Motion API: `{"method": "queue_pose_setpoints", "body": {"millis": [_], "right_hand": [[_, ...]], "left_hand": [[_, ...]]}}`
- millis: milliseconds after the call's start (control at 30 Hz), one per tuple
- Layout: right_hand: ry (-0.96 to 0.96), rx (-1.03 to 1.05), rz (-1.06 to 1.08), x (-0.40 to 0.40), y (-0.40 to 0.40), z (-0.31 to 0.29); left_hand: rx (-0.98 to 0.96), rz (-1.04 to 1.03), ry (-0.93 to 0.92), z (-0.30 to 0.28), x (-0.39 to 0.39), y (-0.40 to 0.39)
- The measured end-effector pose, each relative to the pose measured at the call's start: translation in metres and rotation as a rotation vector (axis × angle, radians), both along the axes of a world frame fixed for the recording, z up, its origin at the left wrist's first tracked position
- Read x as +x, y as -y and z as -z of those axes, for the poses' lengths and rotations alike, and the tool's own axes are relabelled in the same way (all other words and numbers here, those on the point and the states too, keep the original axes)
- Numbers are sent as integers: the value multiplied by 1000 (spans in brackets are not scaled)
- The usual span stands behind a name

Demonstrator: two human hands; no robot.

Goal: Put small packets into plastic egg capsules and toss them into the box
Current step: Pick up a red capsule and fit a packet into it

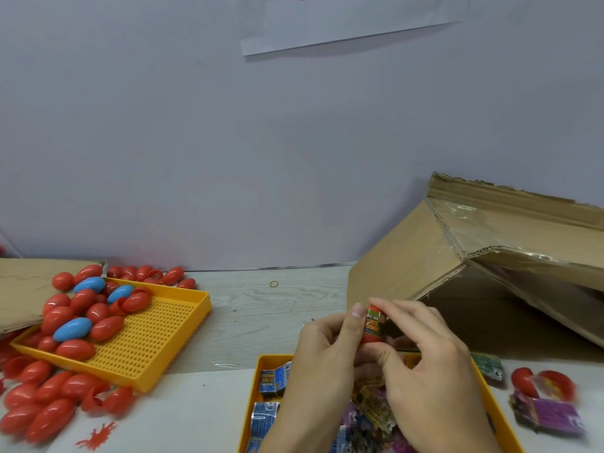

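Now we pinch a packet (372,323) into a red capsule (373,338) with both hands (322,351) (425,351) at the bench's near edge, box (441,256) toss pending, many capsules (81,308) left.

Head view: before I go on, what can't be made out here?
- Red capsule: both hands, left hand and right hand, cover its ends, so whether it is fully closed is hidden.
- Cardboard box: its inside is dark and the right edge cuts it off, so the contents are unknown.
- Packet tray: hands and the bottom edge hide most of it.
- Purple packet: blurred, print unreadable.
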State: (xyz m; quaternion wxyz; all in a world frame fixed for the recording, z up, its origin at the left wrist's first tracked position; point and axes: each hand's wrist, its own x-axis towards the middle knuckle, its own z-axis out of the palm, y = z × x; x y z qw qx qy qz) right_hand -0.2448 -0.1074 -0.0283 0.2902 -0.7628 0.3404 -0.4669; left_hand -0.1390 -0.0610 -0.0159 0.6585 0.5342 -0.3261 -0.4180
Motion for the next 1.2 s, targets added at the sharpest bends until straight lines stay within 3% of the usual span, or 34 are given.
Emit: {"method": "queue_pose_setpoints", "body": {"millis": [267, 533, 733, 867, 1033, 1200], "right_hand": [[-37, 30, -46, -1, 2, -1], [-131, 12, -99, -1, 4, 2], [-44, 76, -111, -2, 3, 1], [-81, 70, -135, -1, 2, -1], [-104, 115, -141, 0, 4, -5], [-114, 32, -132, 2, 6, -2]], "left_hand": [[82, 17, -59, -3, -1, -1], [176, -11, 210, -5, 5, -5], [261, -232, 44, -12, 21, -12], [181, -306, -73, -39, 21, -4], [184, -246, 189, -90, -6, 56], [141, -159, 307, -125, -35, 122]]}}
